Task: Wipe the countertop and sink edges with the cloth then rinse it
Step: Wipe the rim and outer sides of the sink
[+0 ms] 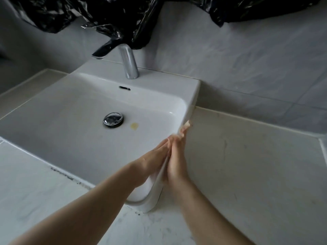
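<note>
Left hand (151,160) and right hand (177,162), fingers straight, press the sink (192,89) rim between them at its 3 o'clock. I see only a pale cloth (186,123) scrap beyond the fingertips; the rest is hidden.

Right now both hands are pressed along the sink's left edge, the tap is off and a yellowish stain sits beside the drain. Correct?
Wrong edge: the head view shows the left hand and right hand pressed along the sink's right edge. The tap is off, and the yellowish stain sits beside the drain.
</note>
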Tool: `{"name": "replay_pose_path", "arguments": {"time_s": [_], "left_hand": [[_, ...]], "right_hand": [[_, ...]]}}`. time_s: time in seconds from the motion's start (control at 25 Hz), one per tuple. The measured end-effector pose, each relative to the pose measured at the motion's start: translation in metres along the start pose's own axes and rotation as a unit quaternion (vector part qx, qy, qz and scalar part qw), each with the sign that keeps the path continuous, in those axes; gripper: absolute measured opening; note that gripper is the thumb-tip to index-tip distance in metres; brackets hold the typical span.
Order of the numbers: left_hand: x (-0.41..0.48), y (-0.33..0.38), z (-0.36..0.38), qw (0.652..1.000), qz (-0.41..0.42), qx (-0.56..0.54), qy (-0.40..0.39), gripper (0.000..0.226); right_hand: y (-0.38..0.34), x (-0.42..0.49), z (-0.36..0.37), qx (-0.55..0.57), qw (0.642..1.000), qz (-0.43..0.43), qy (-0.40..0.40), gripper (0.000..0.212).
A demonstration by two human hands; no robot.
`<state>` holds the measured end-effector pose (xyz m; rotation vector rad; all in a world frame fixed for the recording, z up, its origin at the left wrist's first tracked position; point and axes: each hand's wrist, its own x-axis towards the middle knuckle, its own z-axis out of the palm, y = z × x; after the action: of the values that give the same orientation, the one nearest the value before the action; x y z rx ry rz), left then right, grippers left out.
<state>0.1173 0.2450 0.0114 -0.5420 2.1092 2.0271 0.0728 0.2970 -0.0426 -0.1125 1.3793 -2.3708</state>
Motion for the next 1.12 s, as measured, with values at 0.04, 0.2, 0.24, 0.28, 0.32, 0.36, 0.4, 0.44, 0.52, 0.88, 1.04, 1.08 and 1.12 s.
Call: {"name": "replay_pose_path", "arguments": {"time_s": [0.04,0.2,0.24,0.28,0.32,0.36,0.4,0.44,0.52,0.88,1.04,1.08,1.12], "left_hand": [[0.001,-0.002,-0.002,1.0,-0.014,-0.01,-0.002,0.054],[0.004,-0.007,-0.005,1.0,-0.019,-0.02,0.006,0.06],[0.004,-0.009,-0.006,1.0,-0.018,-0.018,0.005,0.058],[0.005,-0.011,-0.007,1.0,-0.017,-0.014,0.002,0.058],[0.005,-0.011,-0.008,1.0,-0.012,-0.014,0.0,0.057],[0.005,-0.01,-0.008,1.0,-0.015,-0.013,0.002,0.056],[0.005,-0.009,-0.007,1.0,-0.021,-0.012,0.008,0.053],[0.005,-0.007,-0.006,1.0,-0.026,-0.009,0.014,0.051],[0.004,-0.005,-0.003,0.999,-0.032,0.011,0.018,0.051],[-0.036,-0.016,-0.022,0.986,-0.084,0.141,-0.024,0.058],[-0.069,-0.003,-0.026,0.907,-0.05,0.416,0.041,0.032],[-0.078,0.002,-0.025,0.867,-0.039,0.494,0.05,0.029],[-0.087,0.003,-0.026,0.829,-0.033,0.555,0.066,0.03]], "right_hand": [[0.005,-0.02,-0.002,0.02,0.999,0.01,-0.026,0.075],[-0.005,0.049,-0.011,-0.033,0.998,0.057,0.0,0.06],[-0.014,0.074,-0.01,-0.032,0.996,0.083,0.016,0.059],[-0.015,0.09,-0.009,-0.028,0.995,0.097,0.027,0.057],[-0.012,0.091,-0.009,-0.025,0.993,0.112,0.018,0.055],[-0.001,0.078,-0.013,-0.039,0.992,0.116,0.003,0.057],[0.011,0.045,-0.019,-0.035,0.994,0.1,-0.009,0.059],[0.023,0.0,-0.019,-0.055,0.996,0.071,-0.007,0.058],[0.039,-0.084,-0.012,-0.053,0.998,0.039,-0.008,0.065],[0.022,-0.034,-0.002,0.012,0.998,0.065,0.002,0.089],[0.034,-0.131,0.014,0.021,0.999,-0.028,0.005,0.085],[0.032,-0.117,0.013,-0.043,0.997,-0.065,0.005,0.074],[0.021,-0.096,0.017,-0.105,0.99,-0.095,0.011,0.066]]}}
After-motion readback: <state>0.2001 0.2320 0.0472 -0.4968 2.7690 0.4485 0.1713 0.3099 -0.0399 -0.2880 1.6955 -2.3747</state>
